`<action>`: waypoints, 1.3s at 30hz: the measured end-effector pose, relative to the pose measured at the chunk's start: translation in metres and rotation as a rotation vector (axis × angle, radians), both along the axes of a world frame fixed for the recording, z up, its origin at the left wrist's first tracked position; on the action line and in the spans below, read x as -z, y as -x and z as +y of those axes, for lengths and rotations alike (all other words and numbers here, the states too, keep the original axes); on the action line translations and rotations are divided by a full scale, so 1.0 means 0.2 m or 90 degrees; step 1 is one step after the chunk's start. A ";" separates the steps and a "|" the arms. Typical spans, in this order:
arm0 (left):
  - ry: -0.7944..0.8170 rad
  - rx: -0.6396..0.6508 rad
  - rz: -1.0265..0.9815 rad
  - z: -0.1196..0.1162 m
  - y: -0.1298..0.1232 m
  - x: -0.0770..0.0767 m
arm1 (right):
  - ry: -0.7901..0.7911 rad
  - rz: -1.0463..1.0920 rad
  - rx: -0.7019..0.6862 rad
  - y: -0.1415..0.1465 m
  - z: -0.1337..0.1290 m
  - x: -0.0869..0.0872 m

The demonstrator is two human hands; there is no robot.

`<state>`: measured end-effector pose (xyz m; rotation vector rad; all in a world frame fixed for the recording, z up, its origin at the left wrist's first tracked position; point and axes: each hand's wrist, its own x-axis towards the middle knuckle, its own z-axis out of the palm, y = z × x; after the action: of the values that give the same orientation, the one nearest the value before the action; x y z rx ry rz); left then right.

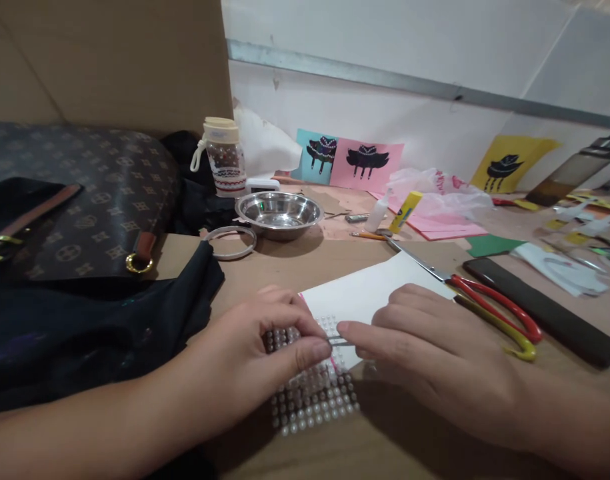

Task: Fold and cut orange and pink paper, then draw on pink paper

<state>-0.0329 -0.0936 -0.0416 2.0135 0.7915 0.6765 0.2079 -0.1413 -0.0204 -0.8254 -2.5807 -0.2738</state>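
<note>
A clear sheet with rows of pearl beads (317, 407) lies partly under my left hand (279, 340), over the edge of a white paper (359, 287). The thumb and index finger of my left hand pinch together near the sheet's middle. My right hand (425, 347) is just right of it, also closed, its fingers around a thin metal tool (341, 342) whose tip meets the left fingertips. What the left fingertips pinch is too small to tell.
Red-and-yellow-handled scissors (495, 307) and a dark case (545, 313) lie at the right. Behind are a steel bowl (279, 213), ring (232, 243), jar (225, 157), glue stick (405, 211) and hat cards (367, 163). A patterned bag (85, 200) sits left.
</note>
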 end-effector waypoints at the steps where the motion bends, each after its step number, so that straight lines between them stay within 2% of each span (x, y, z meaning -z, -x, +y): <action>1: 0.014 0.007 -0.012 0.00 0.00 0.00 | 0.001 -0.008 -0.009 0.00 0.00 0.00; 5: 0.036 0.027 -0.028 0.01 -0.01 -0.02 | 0.012 -0.006 -0.034 -0.02 0.00 0.02; 8: -0.029 0.024 0.006 0.00 0.00 -0.04 | 0.005 0.010 -0.032 -0.03 0.00 0.03; 11: -0.095 0.013 0.037 0.00 0.02 -0.05 | -0.012 0.043 0.006 -0.03 0.01 0.03; 14: -0.111 -0.032 0.061 0.01 0.04 -0.05 | -0.018 0.099 0.063 -0.03 0.03 0.02; 18: -0.130 -0.063 0.069 0.05 0.04 -0.03 | -0.009 0.114 0.075 -0.03 0.03 0.00; 29: -0.045 -0.128 -0.024 0.09 0.05 -0.01 | -0.008 0.102 0.083 -0.03 0.04 0.03; 35: -0.043 -0.117 -0.031 0.09 0.04 0.00 | 0.001 0.106 0.071 -0.03 0.05 0.03; 39: -0.025 -0.158 -0.026 0.09 0.04 -0.01 | 0.000 0.099 0.073 -0.04 0.05 0.03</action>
<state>-0.0406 -0.0762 -0.0391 1.9471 1.0219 0.8769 0.2156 -0.1310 -0.0273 -0.9581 -2.3931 -0.2336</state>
